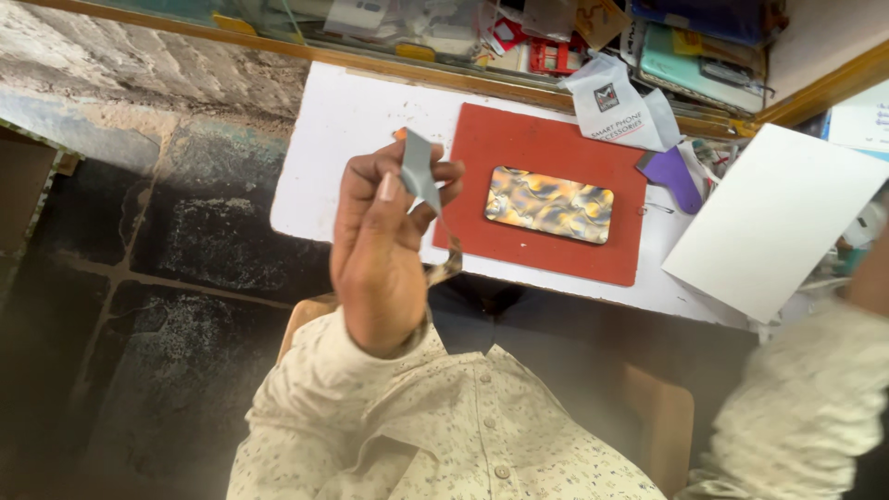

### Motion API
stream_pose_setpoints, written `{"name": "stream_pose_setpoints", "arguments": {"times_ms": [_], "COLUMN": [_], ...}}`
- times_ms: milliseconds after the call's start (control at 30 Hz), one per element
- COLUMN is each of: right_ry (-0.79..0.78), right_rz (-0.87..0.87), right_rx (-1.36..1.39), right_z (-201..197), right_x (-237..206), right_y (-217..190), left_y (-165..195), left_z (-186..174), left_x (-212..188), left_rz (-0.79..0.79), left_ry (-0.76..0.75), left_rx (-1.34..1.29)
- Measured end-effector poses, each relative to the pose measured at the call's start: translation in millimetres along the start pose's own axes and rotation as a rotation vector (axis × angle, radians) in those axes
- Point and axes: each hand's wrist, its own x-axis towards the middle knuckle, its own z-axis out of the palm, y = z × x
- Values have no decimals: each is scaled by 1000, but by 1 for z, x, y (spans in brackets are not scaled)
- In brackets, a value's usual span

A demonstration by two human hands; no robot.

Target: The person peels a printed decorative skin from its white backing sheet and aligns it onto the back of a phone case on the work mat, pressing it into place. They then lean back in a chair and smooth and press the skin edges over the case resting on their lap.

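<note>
My left hand [380, 245] is raised in front of me, fingers pinched on a small grey strip of film [419, 171] whose thin patterned tail curls down below the palm. Behind it a phone with a yellow and grey marbled skin [550, 204] lies flat on a red mat [546, 148] on the white table [343, 139]. My right hand is out of view at the right edge; only its pale patterned sleeve [801, 407] shows.
A white sheet [773, 218] lies tilted at the table's right. A purple scraper [674, 174] and a white plastic bag [616, 106] sit beyond the mat. A cluttered glass counter runs along the top. Dark stone floor spreads to the left.
</note>
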Motion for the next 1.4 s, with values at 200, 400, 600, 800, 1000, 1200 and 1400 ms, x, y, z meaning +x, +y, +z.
{"name": "stream_pose_setpoints", "arguments": {"times_ms": [200, 400, 600, 800, 1000, 1200, 1400], "right_ry": [-423, -497, -753, -509, -604, -1215, -975], "right_rz": [-570, -465, -12, -360, -520, -230, -288], "right_rx": [403, 580, 978, 427, 211, 83, 237], "right_z": [81, 141, 159, 177, 192, 231, 243], "right_x": [-142, -165, -164, -182, -236, -258, -258], "right_y": [-75, -110, -88, -93, -66, -31, -25], "left_y": [-32, -31, -48, -117, -141, -103, -109], "left_z": [41, 58, 42, -25, -91, -125, -173], "left_x": [0, -6, -1, 62, 59, -46, -92], "left_rz": [81, 74, 126, 130, 143, 184, -81], "left_ry": [32, 24, 20, -31, -100, -429, -331], "left_rx": [-52, -107, -48, 469, 676, 980, 1672]}}
